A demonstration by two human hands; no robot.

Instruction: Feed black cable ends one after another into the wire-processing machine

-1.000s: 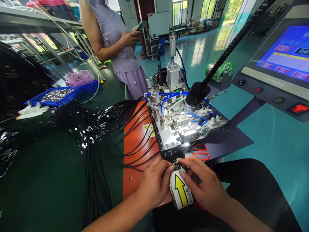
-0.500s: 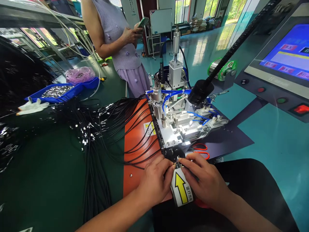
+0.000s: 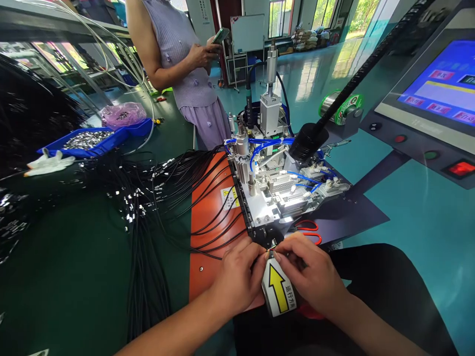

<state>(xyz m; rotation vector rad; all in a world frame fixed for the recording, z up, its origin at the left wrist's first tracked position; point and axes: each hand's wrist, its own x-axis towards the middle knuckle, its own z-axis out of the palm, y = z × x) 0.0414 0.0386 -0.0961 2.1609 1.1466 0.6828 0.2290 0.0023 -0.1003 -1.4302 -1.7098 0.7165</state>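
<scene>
At the front end of the metal machine [image 3: 282,195], both my hands pinch over a block with a yellow arrow label [image 3: 278,289]. My left hand [image 3: 241,267], closed, has thumb and forefinger on a cable's tiny coloured wires [image 3: 271,250]. From the opposite side, my right hand [image 3: 309,264] pinches the same wire ends, its fingertips nearly meeting the left ones. Just beyond the fingertips sits a small shiny metal piece [image 3: 273,243]. Several black cables [image 3: 218,225] run from the machine's left edge across an orange plate [image 3: 211,282]. The fingers hide most of the held cable.
Red-handled scissors [image 3: 311,232] lie right of my hands. Bundled cables with metal ends [image 3: 135,207] cover the green table, near a blue tray [image 3: 83,143] of metal parts and a white glove [image 3: 50,163]. A control screen [image 3: 441,84] stands right. Behind the machine, a person [image 3: 185,64] holds a phone.
My right fingers have shifted slightly and curled in closer to the left fingertips. The small metal piece and coloured wires show more clearly. My left hand has barely moved.
</scene>
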